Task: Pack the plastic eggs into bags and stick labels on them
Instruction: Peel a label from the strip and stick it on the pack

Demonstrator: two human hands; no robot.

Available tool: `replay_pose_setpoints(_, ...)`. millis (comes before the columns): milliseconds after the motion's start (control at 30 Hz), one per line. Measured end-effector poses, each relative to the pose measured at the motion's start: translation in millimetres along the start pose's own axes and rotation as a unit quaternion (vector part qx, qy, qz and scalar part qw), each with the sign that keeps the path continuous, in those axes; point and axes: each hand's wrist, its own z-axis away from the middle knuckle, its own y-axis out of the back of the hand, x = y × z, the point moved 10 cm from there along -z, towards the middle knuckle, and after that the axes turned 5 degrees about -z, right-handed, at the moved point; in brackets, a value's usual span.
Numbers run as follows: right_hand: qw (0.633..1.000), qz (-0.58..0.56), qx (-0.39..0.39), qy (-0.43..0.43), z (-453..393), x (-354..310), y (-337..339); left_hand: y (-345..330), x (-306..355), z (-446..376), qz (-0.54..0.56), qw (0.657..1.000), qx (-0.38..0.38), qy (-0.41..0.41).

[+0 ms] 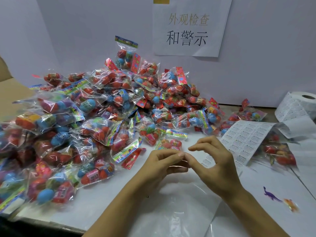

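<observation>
My left hand (pixel 160 166) and my right hand (pixel 217 165) meet fingertip to fingertip over the white table (pixel 106 200). Their curled fingers pinch the upper edge of an empty clear plastic bag (pixel 181 204) that lies flat towards me. A strip of white warning labels (pixel 246 139) runs from the label roll (pixel 302 103) at the right down to just behind my right hand. A small bag of plastic eggs (pixel 169 144) lies just beyond my fingers. A large heap of filled egg bags (pixel 95 113) covers the left and middle of the table.
A few filled bags (pixel 278 154) lie under the label strip on the right. A purple toy dinosaur (pixel 271 195) and an orange toy (pixel 290 205) lie at the right front. A paper sign (pixel 188 31) hangs on the white back wall. A cardboard box (pixel 12 89) stands at far left.
</observation>
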Motion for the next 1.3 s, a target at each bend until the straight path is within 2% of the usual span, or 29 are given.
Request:
replay_pose_setpoints(167, 1.000, -0.010, -0.024, -0.006, 0.2, 2.8, -5.3, 1.0, 0.1, 0.2, 0.044, 0.999, -0.013, 0.011)
replay_pose_setpoints(467, 0.998, -0.044, -0.047, -0.015, 0.3, 2.1, -8.6, 3.5, 1.4, 0.0, 0.056, 0.998, -0.010, 0.006)
replay_pose_setpoints(800, 0.999, -0.033, -0.003, 0.012, 0.6, 0.9, -1.4, 8.3, -3.5, -3.9, 0.071, 0.997, 0.007, 0.012)
replay_pose_setpoints(867, 0.999, -0.037, 0.016, 0.029, 1.0, -3.8, 2.9, 15.8, -4.0, -5.5, 0.081, 0.996, 0.045, 0.005)
replay_pose_setpoints(900, 0.998, -0.045, 0.027, 0.028, 0.5, -4.6, 5.6, 26.1, -2.3, -5.5, 0.069, 0.994, 0.089, -0.010)
replay_pose_setpoints(967, 0.996, -0.077, 0.030, -0.025, -1.4, 4.0, 6.4, 52.6, 3.9, -0.5, -0.026, 0.977, 0.203, -0.058)
replay_pose_setpoints(1033, 0.988, -0.114, 0.005, -0.106, -0.3, 20.0, -1.2, 67.6, 17.9, 9.1, -0.209, 0.926, 0.297, -0.102)
replay_pose_setpoints(1067, 0.983, -0.121, -0.010, -0.139, 1.2, 26.9, -5.5, 64.8, 21.7, 10.1, -0.308, 0.895, 0.304, -0.107)
replay_pose_setpoints(1133, 0.976, -0.117, -0.035, -0.180, 5.2, 38.0, -13.3, 54.5, 8.3, 1.7, -0.458, 0.852, 0.249, -0.058)
replay_pose_setpoints(1200, 0.972, -0.113, -0.042, -0.203, 7.7, 44.3, -17.6, 47.6, -6.1, -4.1, -0.516, 0.835, 0.191, -0.017)
replay_pose_setpoints(1267, 0.968, -0.108, -0.037, -0.225, 9.2, 50.5, -18.3, 41.3, -1.2, -4.4, -0.528, 0.828, 0.180, -0.053)
replay_pose_setpoints(1300, 0.966, -0.102, -0.034, -0.236, 10.1, 54.7, -18.6, 40.0, 3.4, -3.4, -0.508, 0.838, 0.184, -0.081)
